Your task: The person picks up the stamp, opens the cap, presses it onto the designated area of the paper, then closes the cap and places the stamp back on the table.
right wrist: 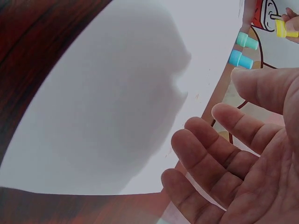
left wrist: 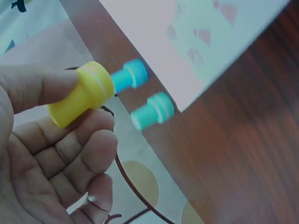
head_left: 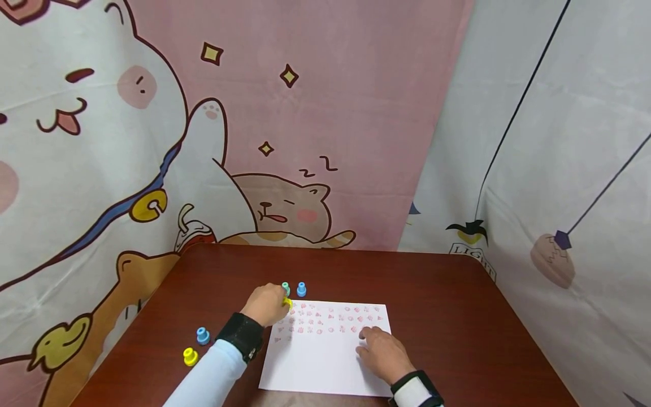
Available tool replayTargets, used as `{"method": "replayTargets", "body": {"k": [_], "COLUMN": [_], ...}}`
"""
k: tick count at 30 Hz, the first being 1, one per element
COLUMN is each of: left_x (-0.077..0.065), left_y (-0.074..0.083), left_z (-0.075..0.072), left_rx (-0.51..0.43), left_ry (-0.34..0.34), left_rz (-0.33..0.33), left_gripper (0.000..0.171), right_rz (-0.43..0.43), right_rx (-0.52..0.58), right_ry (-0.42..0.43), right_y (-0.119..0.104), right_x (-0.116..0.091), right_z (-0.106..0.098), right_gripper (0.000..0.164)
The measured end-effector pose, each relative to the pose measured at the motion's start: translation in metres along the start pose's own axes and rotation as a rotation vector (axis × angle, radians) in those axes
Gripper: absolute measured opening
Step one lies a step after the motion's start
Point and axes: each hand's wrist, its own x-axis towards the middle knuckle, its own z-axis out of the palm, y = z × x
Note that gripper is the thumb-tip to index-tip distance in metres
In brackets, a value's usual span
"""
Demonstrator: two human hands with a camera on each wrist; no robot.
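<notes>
My left hand (head_left: 265,305) pinches a yellow toy stamp (left wrist: 81,98) between thumb and fingers, over the far-left corner of a white sheet of paper (head_left: 325,367). Rows of small pink stamped prints cover the sheet's far part. Just past its far edge stand a teal stamp (left wrist: 154,112) and a blue stamp (head_left: 302,289), close to the left hand. Over the sheet's right side is my right hand (head_left: 383,355), its fingers loosely bent and nothing in them, as the right wrist view also shows.
Another blue stamp (head_left: 203,336) and a yellow stamp (head_left: 190,356) stand left of the sheet, near the left forearm. The brown table (head_left: 458,328) reaches back to a cartoon-printed cloth (head_left: 356,113).
</notes>
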Motion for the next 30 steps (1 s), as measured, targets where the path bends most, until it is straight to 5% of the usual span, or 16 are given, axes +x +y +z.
{"method": "replayTargets", "body": {"k": [5, 13, 30], "left_x": [-0.003, -0.006, -0.008], "left_y": [0.011, 0.027, 0.046], "left_z": [0.008, 0.02, 0.035], "left_rx": [-0.039, -0.248, -0.38], "left_ry": [0.035, -0.013, 0.053], "left_rz": [0.089, 0.09, 0.255], "left_gripper": [0.016, 0.017, 0.019], "right_rz": [0.003, -0.045, -0.06], "right_rx": [0.012, 0.062, 0.178], "right_ry": [-0.001, 0.038, 0.083], "right_y": [0.0, 0.002, -0.005], "right_x": [0.0, 0.002, 0.006], "right_z": [0.0, 0.001, 0.0], "right_gripper": [0.02, 0.018, 0.015]}}
